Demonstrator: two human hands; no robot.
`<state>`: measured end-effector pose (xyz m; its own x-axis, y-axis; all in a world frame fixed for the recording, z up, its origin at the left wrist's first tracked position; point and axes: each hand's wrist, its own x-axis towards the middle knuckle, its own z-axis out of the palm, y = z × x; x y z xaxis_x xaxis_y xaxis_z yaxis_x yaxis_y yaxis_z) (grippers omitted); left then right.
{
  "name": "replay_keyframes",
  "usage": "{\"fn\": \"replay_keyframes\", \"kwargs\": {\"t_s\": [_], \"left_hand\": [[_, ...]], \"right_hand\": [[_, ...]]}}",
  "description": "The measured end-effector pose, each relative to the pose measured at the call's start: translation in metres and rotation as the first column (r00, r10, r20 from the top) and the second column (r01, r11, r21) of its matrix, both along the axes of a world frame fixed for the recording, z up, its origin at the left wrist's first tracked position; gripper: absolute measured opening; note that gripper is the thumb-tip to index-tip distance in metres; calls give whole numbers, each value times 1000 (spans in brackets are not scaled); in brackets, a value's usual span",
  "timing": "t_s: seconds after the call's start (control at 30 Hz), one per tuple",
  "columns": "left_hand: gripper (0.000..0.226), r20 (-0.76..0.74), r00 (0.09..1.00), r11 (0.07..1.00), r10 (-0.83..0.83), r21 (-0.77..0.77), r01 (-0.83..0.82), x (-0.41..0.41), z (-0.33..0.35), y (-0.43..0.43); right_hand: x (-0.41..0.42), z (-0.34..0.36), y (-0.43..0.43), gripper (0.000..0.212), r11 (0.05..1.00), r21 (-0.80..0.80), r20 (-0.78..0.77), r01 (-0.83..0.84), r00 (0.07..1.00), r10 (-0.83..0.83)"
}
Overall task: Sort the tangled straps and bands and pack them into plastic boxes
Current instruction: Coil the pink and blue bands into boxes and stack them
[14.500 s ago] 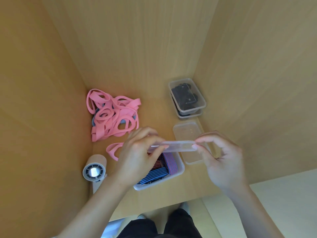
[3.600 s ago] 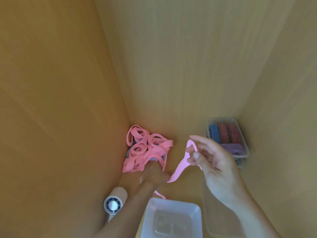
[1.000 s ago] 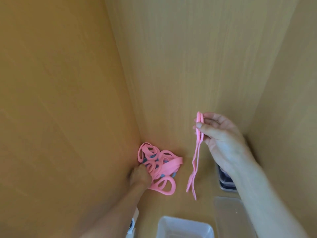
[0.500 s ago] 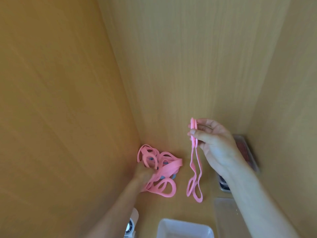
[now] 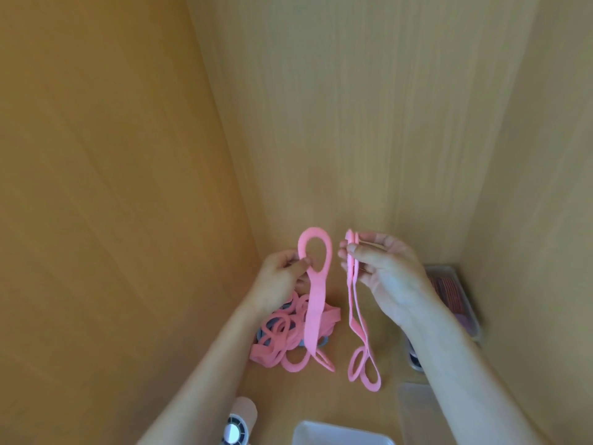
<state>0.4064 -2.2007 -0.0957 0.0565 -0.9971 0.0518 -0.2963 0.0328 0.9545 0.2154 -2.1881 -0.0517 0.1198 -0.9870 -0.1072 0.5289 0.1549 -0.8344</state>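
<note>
My left hand [image 5: 280, 277] pinches a pink strap [image 5: 316, 303] just below its top loop and holds it up; its lower end hangs to the pile. My right hand [image 5: 385, 277] pinches the top of two more pink straps [image 5: 357, 319], held together, which dangle with their end loops near the shelf floor. Below my left hand a tangled pile of pink and blue bands [image 5: 285, 335] lies on the wooden shelf. An empty clear plastic box [image 5: 340, 435] shows at the bottom edge.
A closed box of red and purple straps [image 5: 452, 297] is stacked on another box at the right wall. A clear lid [image 5: 414, 409] lies beside the empty box. A small round fan [image 5: 239, 425] stands at the bottom left. Wooden walls close in on three sides.
My left hand has left the pile and lifted one pink strap up to the level of my right hand. My right hand still holds its straps, now slightly lower.
</note>
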Motion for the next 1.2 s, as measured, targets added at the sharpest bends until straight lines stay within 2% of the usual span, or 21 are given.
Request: {"fn": "replay_keyframes", "kwargs": {"t_s": [0.2,0.33,0.47,0.57,0.67,0.73,0.83,0.93,1.07,1.2], "left_hand": [[18,352,933,949,-78,-261,178,-21,37,13],[17,587,808,885,41,-397,243,-28,58,13],[17,715,692,865,102,-407,293,-35,71,11],[17,746,652,857,137,-419,299,-38,74,8],[17,754,644,838,128,-430,336,-41,75,8],[16,735,670,834,103,-431,345,-43,73,6],[28,588,809,885,22,-388,258,-41,65,1],[50,369,927,965,-71,-210,157,-40,50,-4],[58,241,951,980,-194,6,198,-37,26,-13],[69,221,945,971,-239,52,234,-47,7,-18]], "right_hand": [[3,11,-4,24,995,19,-45,93,995,-92],[5,25,-11,27,992,-6,-54,128,990,-128],[4,40,-16,27,989,-39,-66,139,988,-142],[3,48,-17,27,992,-38,-31,121,992,-123],[4,55,-17,29,994,-40,4,98,995,-98],[7,57,-16,33,993,-58,-31,106,994,-108],[9,62,-20,36,990,-73,-139,124,981,-134],[8,73,-25,37,984,-91,-174,150,971,-164],[2,90,-31,37,986,-130,-132,108,983,-125],[1,107,-31,36,982,-162,-90,94,990,-110]]}}
